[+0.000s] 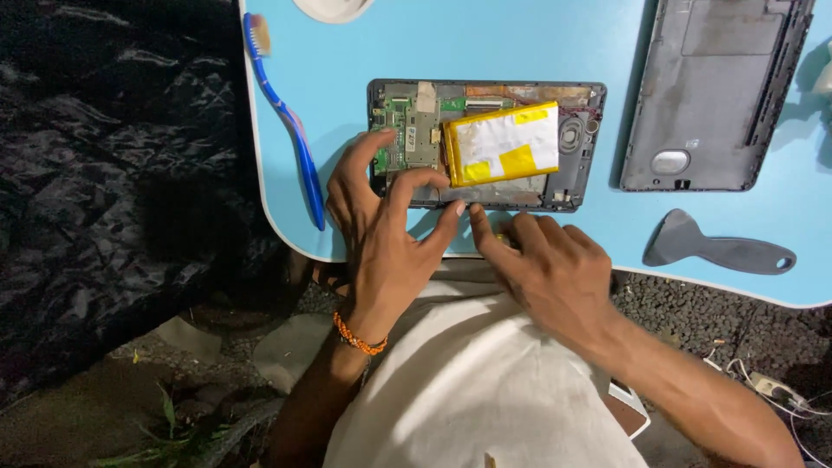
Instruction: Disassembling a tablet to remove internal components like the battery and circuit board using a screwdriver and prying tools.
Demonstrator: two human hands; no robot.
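An opened tablet (572, 165) lies on the light blue table (485, 43), its green circuit board (407, 130) and a silver and yellow battery (503, 143) exposed. My left hand (381, 225) rests on the tablet's near left corner, fingers spread over the board's edge and the frame. My right hand (546, 269) is at the tablet's near edge, its index finger pressing against the frame beside my left thumb. Something small and yellowish shows under the right fingers; what it is cannot be told.
The tablet's grey back cover (711, 95) lies at the right. A grey plastic pry tool (719, 250) sits near the table's front edge. A blue toothbrush (286, 113) lies along the left edge. A white object (334, 9) is at the top. Cables (771, 386) lie on the ground.
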